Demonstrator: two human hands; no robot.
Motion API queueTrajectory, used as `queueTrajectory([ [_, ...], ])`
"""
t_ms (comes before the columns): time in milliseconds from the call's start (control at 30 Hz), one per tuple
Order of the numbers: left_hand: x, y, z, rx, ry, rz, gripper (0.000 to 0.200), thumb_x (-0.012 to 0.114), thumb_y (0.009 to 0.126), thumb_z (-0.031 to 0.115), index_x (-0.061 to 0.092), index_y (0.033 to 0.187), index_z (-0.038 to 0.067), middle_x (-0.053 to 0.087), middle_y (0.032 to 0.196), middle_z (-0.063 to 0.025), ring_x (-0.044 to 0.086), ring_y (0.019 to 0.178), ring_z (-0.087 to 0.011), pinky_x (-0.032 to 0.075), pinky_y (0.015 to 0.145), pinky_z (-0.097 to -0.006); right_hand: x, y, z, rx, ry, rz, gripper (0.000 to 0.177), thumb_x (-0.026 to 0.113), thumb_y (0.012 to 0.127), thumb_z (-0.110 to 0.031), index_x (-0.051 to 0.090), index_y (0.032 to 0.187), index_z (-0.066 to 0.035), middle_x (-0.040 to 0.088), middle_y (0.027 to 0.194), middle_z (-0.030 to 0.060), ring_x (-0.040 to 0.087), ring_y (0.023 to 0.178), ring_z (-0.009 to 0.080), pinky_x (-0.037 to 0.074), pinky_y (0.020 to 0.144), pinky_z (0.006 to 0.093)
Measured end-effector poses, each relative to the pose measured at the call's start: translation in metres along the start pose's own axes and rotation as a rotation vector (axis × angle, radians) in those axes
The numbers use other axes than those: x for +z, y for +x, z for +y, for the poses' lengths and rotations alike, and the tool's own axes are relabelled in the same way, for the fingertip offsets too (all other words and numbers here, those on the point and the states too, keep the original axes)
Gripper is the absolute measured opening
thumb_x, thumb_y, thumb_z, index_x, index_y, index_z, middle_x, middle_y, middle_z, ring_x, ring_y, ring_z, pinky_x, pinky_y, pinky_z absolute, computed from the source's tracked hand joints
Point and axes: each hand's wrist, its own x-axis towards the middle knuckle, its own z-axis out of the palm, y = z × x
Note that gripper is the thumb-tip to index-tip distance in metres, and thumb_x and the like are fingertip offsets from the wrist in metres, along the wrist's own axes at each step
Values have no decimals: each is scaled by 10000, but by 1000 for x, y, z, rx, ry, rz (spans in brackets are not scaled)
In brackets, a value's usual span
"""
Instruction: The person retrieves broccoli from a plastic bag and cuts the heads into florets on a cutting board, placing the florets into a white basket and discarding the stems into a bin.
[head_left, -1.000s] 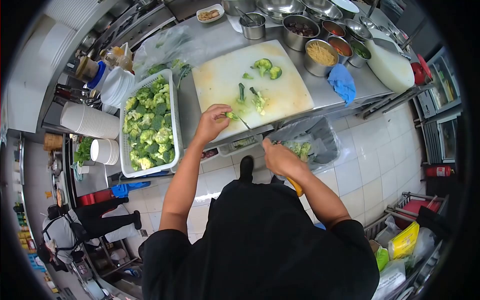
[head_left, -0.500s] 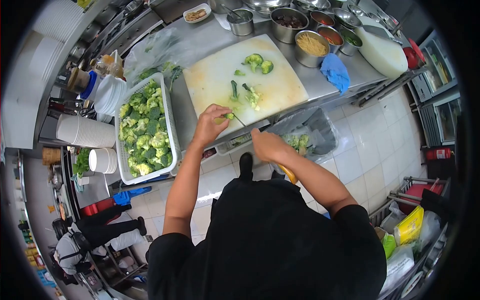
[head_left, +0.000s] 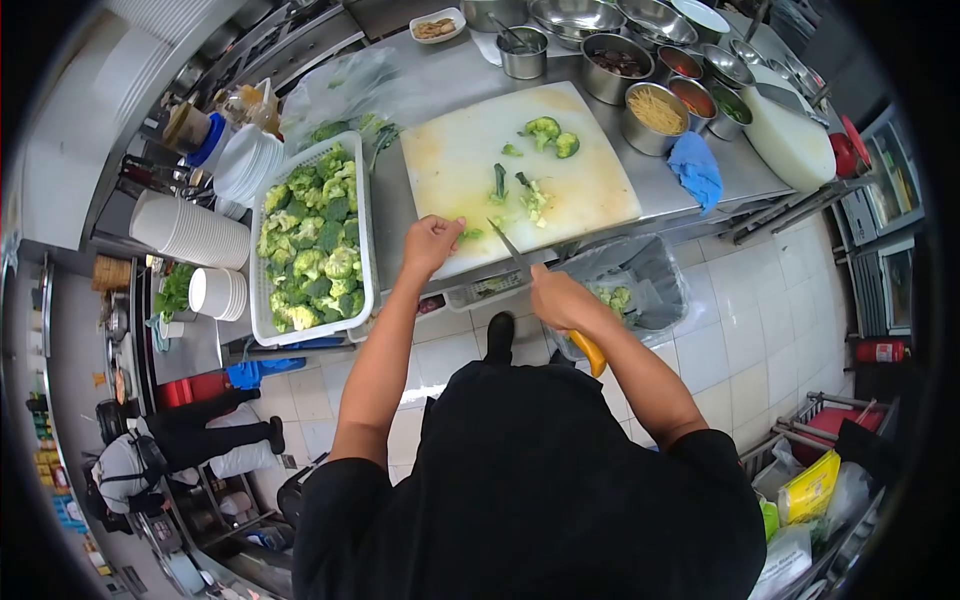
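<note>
My right hand (head_left: 565,298) grips a knife (head_left: 508,243) by its yellow handle, the blade pointing up and left over the near edge of the white cutting board (head_left: 440,150). At that same edge, my left hand (head_left: 432,246) is closed with its fingertips together; what they hold, if anything, is hidden. A small green broccoli bit (head_left: 471,234) lies just right of those fingertips. Farther up the board are broccoli florets (head_left: 542,129), a dark stalk piece (head_left: 499,183) and a pale cut stem (head_left: 534,204). A white basket (head_left: 367,250) heaped with broccoli (head_left: 312,235) stands left of the board.
Below the board's near edge hangs a lined bin (head_left: 660,290) with broccoli scraps. Metal pots (head_left: 618,68) and a tub of yellow strips (head_left: 655,110) stand behind, near a blue cloth (head_left: 694,170). Stacked bowls (head_left: 190,228) are at left. Another person (head_left: 150,455) is at lower left.
The knife blade has moved away from my left fingertips, to the right. A small green bit now shows on the board beside them. The whole view has shifted slightly.
</note>
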Motion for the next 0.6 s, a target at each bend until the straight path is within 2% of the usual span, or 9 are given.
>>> queueTrajectory([
  [67,2,-2,9,-57,112,62,405,781,845,375,650,760,1,649,597,-62,593,497,-111,469,497,-268,3,-9,1,-57,-147,58,230,432,886,-32,487,1075,89,657,871,346,675,670,458,541,614,526],
  [100,4,-4,12,-64,107,65,405,781,845,375,650,760,1,649,597,-62,593,497,-111,469,497,-268,10,-8,6,-55,-152,52,230,432,886,-32,487,1075,89,657,871,346,675,670,458,541,614,526],
  [167,6,-6,18,-82,139,103,431,776,841,403,642,728,8,641,565,-78,578,459,-121,466,482,-280,23,0,18,-150,-271,124,244,433,898,-53,496,1089,86,653,908,363,669,827,499,530,751,547],
  [200,6,-6,19,-83,136,102,431,776,841,403,642,728,8,641,565,-78,578,459,-121,466,482,-280,22,0,15,-148,-272,124,244,433,898,-53,496,1089,86,653,908,363,669,827,499,530,751,547],
  [267,6,-7,20,-78,175,105,433,783,833,399,642,733,2,649,579,-84,590,467,-121,468,473,-282,22,-2,7,-137,-271,93,252,445,892,-52,503,1095,86,648,942,376,640,956,518,497,857,556],
  [400,7,-9,18,-51,133,126,424,789,826,384,643,733,-3,650,580,-83,605,475,-123,476,470,-285,29,10,10,-120,-322,165,252,460,880,-46,503,1085,94,652,948,371,641,965,512,495,867,554],
  [500,8,-9,12,2,132,129,404,794,820,359,646,749,-9,651,580,-85,613,479,-122,482,467,-285,27,13,7,-125,-333,167,278,468,863,-37,499,1096,111,657,938,362,665,880,501,523,822,531],
  [567,6,-10,9,-8,129,98,373,794,821,319,650,782,-24,654,602,-77,609,493,-113,486,478,-280,22,11,-3,-65,-192,73,294,459,858,-29,488,1105,129,670,880,332,695,721,436,561,665,498],
  [600,5,-9,6,-8,127,97,373,794,821,319,650,782,-24,654,602,-77,609,493,-113,486,478,-280,22,14,-6,-64,-193,74,294,459,858,-29,488,1105,129,670,880,332,695,721,436,561,665,498],
])
